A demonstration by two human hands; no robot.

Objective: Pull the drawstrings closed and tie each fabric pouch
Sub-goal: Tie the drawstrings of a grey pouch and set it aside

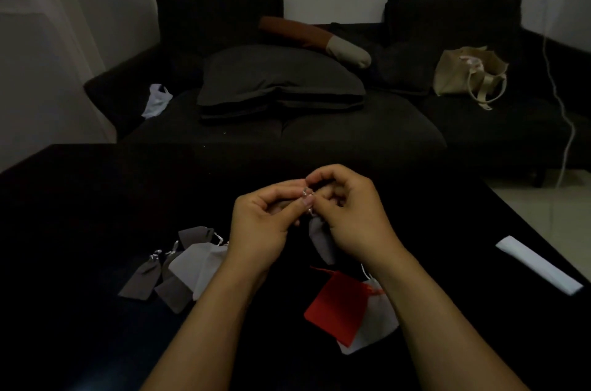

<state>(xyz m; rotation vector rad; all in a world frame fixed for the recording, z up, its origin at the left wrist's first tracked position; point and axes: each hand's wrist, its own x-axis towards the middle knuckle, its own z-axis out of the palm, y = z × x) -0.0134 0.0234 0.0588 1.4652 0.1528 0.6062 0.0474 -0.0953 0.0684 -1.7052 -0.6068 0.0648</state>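
2 hands [307, 218] — drawstring [306, 191] barely visible

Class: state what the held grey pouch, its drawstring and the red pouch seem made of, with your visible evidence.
Grey pouch: likely soft matte fabric; it hangs limp.
Drawstring: perhaps shiny pale cord; it catches light.
Red pouch: probably matte cloth; it lies flat, without shine.

Matt grey cloth pouch [321, 242] (pale cord), on a black table [96, 198]
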